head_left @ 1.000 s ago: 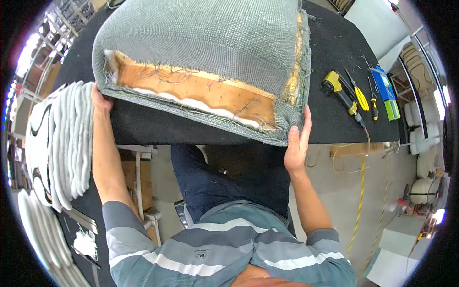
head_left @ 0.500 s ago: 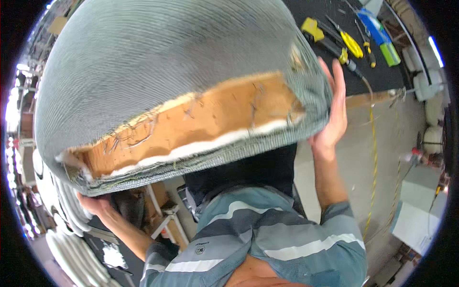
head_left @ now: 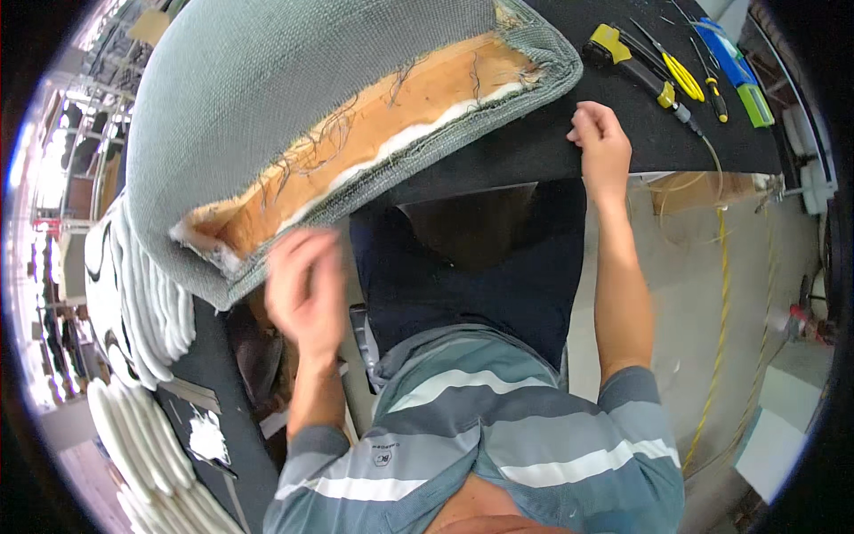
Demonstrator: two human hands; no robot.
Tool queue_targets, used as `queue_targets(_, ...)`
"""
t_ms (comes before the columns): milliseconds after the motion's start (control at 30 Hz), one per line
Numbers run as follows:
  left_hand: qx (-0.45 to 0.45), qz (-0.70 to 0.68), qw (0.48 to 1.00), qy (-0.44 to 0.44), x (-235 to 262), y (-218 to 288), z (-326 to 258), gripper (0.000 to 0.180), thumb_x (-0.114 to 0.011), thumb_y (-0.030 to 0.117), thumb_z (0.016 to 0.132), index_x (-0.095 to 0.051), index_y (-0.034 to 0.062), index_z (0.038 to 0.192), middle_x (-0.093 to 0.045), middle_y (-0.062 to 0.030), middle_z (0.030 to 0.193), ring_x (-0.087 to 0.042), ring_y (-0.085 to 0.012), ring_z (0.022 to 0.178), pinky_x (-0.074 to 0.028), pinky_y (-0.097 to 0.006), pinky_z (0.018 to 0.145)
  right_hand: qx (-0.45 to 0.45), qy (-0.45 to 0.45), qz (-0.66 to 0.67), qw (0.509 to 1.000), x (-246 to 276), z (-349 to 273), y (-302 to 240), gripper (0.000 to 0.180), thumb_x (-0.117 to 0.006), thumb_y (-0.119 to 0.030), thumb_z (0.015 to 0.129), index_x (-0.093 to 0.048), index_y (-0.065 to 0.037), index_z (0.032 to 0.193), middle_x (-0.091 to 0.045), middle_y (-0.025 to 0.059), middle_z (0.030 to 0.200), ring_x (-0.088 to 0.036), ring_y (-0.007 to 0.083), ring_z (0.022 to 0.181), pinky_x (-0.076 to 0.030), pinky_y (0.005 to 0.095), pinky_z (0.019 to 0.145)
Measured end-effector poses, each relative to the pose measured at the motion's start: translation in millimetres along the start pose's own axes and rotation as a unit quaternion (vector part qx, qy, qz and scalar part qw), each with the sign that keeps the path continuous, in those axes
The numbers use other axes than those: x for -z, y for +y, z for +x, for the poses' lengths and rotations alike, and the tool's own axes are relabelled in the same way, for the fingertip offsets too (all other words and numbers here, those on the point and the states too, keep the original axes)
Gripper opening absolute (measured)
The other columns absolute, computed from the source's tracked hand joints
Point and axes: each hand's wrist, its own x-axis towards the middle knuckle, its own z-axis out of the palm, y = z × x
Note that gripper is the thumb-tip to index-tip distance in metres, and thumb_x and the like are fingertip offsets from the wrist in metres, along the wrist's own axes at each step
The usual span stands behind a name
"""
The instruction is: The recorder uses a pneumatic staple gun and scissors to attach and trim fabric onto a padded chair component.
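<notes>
Fingers under grey cushion — green package far right.

- I see a short-sleeved polo shirt, striped grey, blue-grey and white, with a small chest emblem.
- Dark navy trousers below.
- Both forearms bare.

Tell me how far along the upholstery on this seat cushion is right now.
The grey fabric already wraps the outer face of the seat cushion. The cushion is tilted up on the black table; the left hand is blurred at its lower edge and the right hand rests on the table. Wood and white padding remain bare, with frayed, unfastened edges.
</notes>
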Motion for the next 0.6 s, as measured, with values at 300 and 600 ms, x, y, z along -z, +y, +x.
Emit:
queue_targets(300,-0.244,0.111,0.958,-0.103,-148,41,94,0.037,-0.084,0.02,0.076,-0.072,0.0126,0.111,-0.064,-0.0084,0.108,-0.06,-0.0306,0.1,-0.05,-0.043,0.084,-0.008,-0.013,-0.028,0.999,-9,-7,2,0.018,-0.067,-0.01,0.096,-0.07,0.001,0.109,-0.071,0.004,0.091,-0.066,0.0103,0.079,-0.053,0.0265,0.074)
queue_targets(600,-0.246,0.187,0.948,-0.077,-190,44,118,0.028,-0.082,0.021,0.078,-0.076,0.0176,0.106,-0.063,-0.0043,0.101,-0.06,-0.0267,0.096,-0.048,-0.039,0.081,0.033,-0.001,-0.062,0.997,-11,-7,0,0.015,-0.067,-0.009,0.094,-0.07,-0.001,0.106,-0.071,0.0088,0.093,-0.066,0.0153,0.078,-0.053,0.0301,0.074)
